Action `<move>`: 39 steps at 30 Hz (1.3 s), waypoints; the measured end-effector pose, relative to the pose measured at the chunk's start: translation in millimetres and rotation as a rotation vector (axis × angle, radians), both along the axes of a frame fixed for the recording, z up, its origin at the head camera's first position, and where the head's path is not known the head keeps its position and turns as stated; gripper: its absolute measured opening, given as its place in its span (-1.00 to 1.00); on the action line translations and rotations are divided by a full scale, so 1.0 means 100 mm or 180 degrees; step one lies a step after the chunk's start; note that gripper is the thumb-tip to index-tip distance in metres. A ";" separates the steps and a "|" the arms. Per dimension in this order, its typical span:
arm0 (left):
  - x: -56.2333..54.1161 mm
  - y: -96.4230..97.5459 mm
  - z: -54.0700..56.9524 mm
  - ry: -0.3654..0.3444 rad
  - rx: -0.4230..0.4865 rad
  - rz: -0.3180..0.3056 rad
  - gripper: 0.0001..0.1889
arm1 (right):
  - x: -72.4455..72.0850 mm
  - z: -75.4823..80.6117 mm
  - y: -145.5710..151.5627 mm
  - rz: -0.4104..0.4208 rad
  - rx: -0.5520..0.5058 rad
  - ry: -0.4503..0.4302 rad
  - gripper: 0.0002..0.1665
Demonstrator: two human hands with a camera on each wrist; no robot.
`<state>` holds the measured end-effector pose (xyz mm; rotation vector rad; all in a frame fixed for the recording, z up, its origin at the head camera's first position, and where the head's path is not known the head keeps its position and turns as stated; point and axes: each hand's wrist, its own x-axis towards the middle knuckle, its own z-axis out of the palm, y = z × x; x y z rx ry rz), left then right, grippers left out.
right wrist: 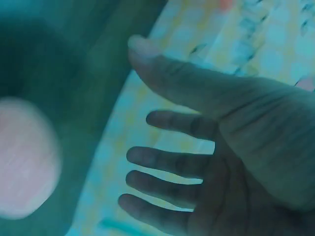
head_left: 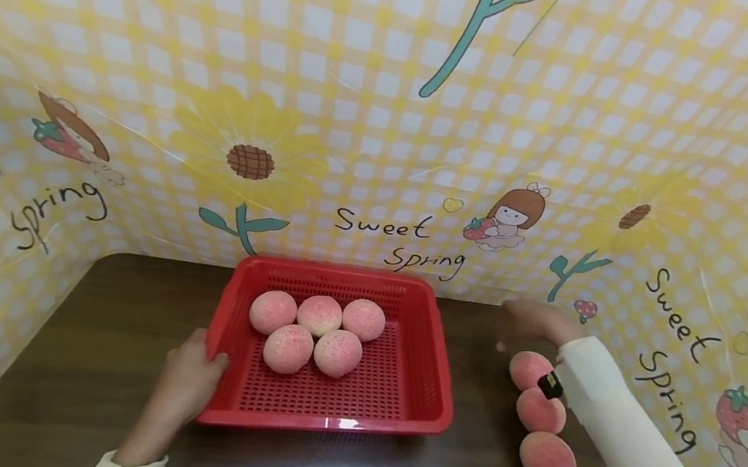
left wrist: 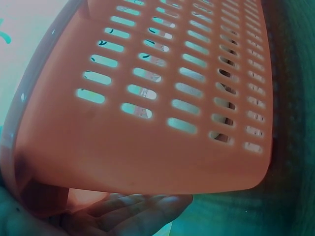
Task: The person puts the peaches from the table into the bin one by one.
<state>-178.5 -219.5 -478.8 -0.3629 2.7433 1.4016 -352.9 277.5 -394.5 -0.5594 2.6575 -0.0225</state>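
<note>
A red plastic basket (head_left: 407, 378) with slotted walls holds several pink peaches (head_left: 287, 348), grouped toward its left and back. My left hand (head_left: 188, 376) grips the basket's left rim, thumb over the edge; in the left wrist view its fingers (left wrist: 142, 212) lie against the outside of the wall. To the right of the basket, three more peaches (head_left: 548, 459) lie in a row on the table. My right hand (head_left: 536, 324) is just beyond the farthest one, its fingers spread and nothing in them. One peach (right wrist: 24, 160) shows beside that hand in the right wrist view.
The dark wooden table (head_left: 103, 325) is enclosed at the back and sides by a yellow checked cloth (head_left: 358, 130) printed with flowers and lettering. The basket stands close to the back cloth. A small black device (head_left: 549, 384) sits on the right wrist.
</note>
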 end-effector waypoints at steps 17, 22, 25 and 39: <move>0.00 -0.06 -0.01 0.0088 -0.0186 0.0025 -0.56 | 0.28 -0.38 0.51 -0.0921 -0.0725 -0.1003 -0.08; 0.00 -0.04 -0.02 0.0114 -0.0223 0.0042 -0.58 | 0.30 -0.56 0.53 -0.1061 -0.0618 -0.1056 -0.03; 0.00 -0.02 -0.01 0.0116 -0.0174 0.0050 -0.59 | 0.31 -0.58 0.54 -0.1162 -0.0494 -0.1043 0.09; 0.01 0.00 0.00 0.0079 -0.0114 0.0066 -0.57 | 0.29 -0.57 0.56 -0.1203 -0.0562 -0.0981 0.12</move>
